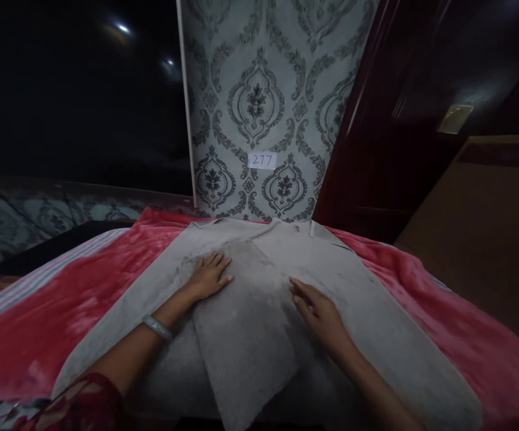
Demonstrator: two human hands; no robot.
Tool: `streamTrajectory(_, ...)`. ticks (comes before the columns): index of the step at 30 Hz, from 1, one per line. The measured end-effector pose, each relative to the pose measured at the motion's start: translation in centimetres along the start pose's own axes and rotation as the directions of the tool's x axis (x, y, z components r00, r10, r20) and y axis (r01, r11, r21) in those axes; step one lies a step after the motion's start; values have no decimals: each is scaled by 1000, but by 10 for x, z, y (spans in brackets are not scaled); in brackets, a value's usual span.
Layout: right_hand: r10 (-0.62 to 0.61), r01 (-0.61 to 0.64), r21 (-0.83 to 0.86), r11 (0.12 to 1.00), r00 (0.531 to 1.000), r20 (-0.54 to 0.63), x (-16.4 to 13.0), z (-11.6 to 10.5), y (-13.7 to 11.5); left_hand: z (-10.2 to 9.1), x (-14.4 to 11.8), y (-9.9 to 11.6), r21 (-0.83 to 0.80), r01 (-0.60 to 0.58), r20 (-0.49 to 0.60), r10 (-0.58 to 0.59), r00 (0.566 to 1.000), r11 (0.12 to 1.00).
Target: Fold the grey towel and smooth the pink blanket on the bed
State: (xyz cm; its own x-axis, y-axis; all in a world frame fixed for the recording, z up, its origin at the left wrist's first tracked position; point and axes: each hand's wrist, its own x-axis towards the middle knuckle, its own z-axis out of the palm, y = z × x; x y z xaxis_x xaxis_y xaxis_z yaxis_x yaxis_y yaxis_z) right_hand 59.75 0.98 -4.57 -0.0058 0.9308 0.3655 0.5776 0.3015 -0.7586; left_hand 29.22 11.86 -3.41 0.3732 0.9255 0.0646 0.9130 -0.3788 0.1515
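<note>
A grey sheet (pixel 245 341), which looks like cloth or soft paper, lies at an angle on a pale grey, marbled flat surface (pixel 380 335). Its near corner points down toward me. Spread flat at the upper left edge of the sheet, my left hand (pixel 208 276) has its fingers stretched and its thumb apart. By the sheet's right edge is my right hand (pixel 317 314), fingers loosely bent and thumb apart. Nothing shows between them, and I cannot tell whether its fingertips touch the sheet.
Under the pale surface a red blanket (pixel 93 299) spreads to both sides. Behind stands a patterned wall (pixel 259 90) with a paper label (pixel 262 160) reading 277. A black screen (pixel 75 102) is at left, a dark red door (pixel 389 120) and brown board (pixel 488 233) at right.
</note>
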Motion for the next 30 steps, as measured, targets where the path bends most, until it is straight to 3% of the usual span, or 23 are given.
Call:
streamTrajectory(3,-82,105,-189,976,988,128,59,39,-14,-13,7,-4,-22,-9,-34,8,999,1000)
streamTrajectory(6,-1,80,-372,925,978,208,112,73,-31,-26,26,-5,-18,-26,-49,25,998,999)
streamTrajectory(11,120,50,-541,839,954,274,153,109,-35,-23,75,6,-31,-38,19,38,999,999)
streamTrajectory(14,126,76,-550,832,939,321,154,123,-21,-2,93,8,-37,-23,88,26,996,999)
streamTrajectory(17,138,74,-546,835,931,337,152,130,-8,18,98,2,-46,-29,83,32,996,999)
streamTrajectory(21,161,77,-556,828,916,366,150,126,-5,26,98,-6,-71,-52,59,56,997,996)
streamTrajectory(25,201,53,-586,808,911,361,128,104,-4,25,102,-8,-68,-43,55,47,997,997)
streamTrajectory(30,263,-5,-626,780,910,320,57,60,13,23,102,-4,-104,-30,20,33,999,994)
